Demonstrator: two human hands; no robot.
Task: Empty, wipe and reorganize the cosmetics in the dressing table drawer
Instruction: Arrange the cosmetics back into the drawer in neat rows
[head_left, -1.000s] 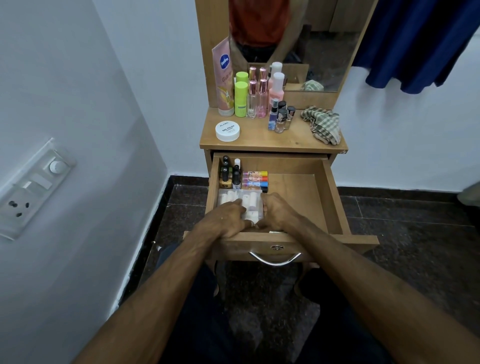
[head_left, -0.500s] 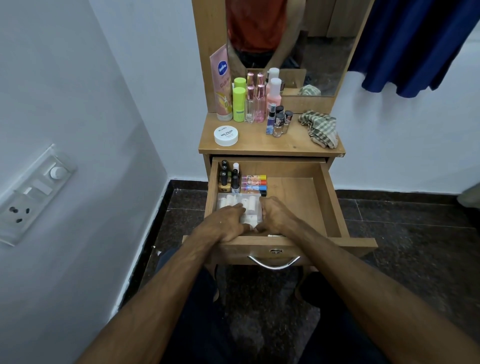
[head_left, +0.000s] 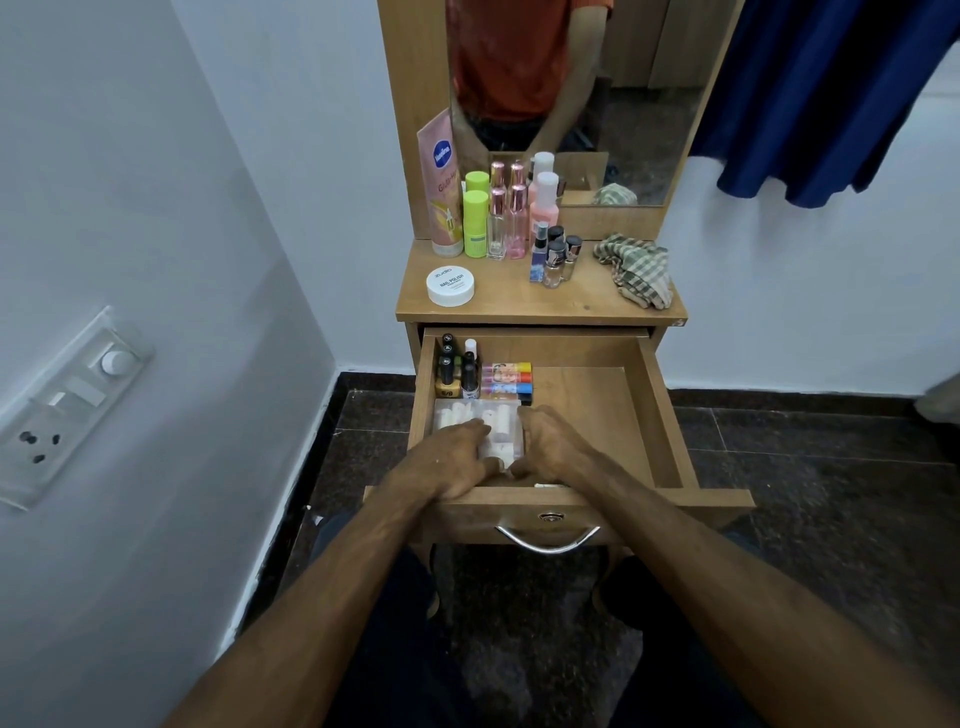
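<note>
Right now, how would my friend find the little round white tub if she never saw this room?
Start at the wooden dressing table top below the mirror. Look at its front left corner, in front of the tall pink tube and green bottles. The low round white plastic tub sits alone there, the only flat, wide thing with black writing on its lid.

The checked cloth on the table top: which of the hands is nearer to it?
Right. The right hand is in the drawer, below the checked cloth; the left hand lies farther left.
</note>
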